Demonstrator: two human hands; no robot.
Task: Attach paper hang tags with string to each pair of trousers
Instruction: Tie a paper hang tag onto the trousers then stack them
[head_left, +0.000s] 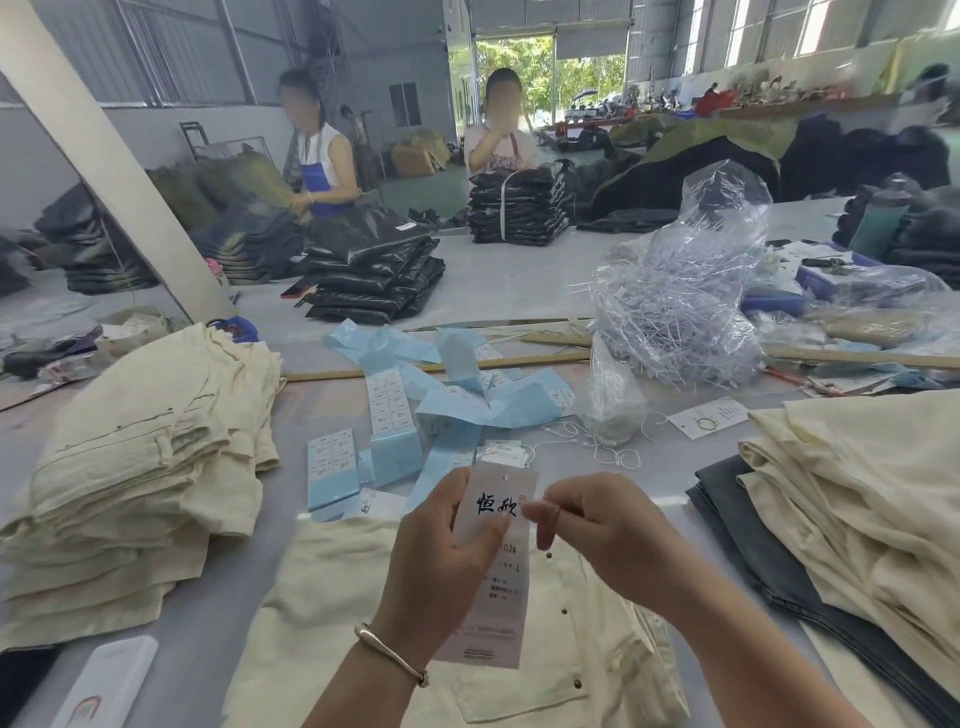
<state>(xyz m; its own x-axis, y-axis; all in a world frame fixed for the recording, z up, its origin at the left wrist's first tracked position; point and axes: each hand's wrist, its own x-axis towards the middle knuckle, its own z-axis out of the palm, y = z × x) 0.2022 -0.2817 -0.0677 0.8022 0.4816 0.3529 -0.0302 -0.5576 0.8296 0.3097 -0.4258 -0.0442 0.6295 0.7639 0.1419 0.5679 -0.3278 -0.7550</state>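
My left hand (441, 551) holds the hang tag (493, 561) upright, near centre, above the cream trousers (415, 639) spread flat at the near edge. Thumb clamped across the tag's face, other fingers curled behind it.

Tag: long, narrow, white paper, small punched hole near the top edge, black brush-style characters below it, then a number line ending "03#", an "L", fine print, barcode at the bottom (fine print too small to read).

My right hand (597, 540) is just right of the tag's upper edge. Thumb and forefinger pinched together, something thin between them, probably string; can't tell for sure. Other fingers loosely curled.

Trousers under the tag: pale cream, metal buttons visible.

More cream trousers stacked left (140, 467) and right (857, 493), right pile resting on a dark grey garment (769, 561). Beyond the tag: blue sticker strips (441, 395), loose string loops (597, 447), spare tag (706, 417), clear bag of plastic fasteners (680, 301).

Bracelet (389, 654) on left wrist.
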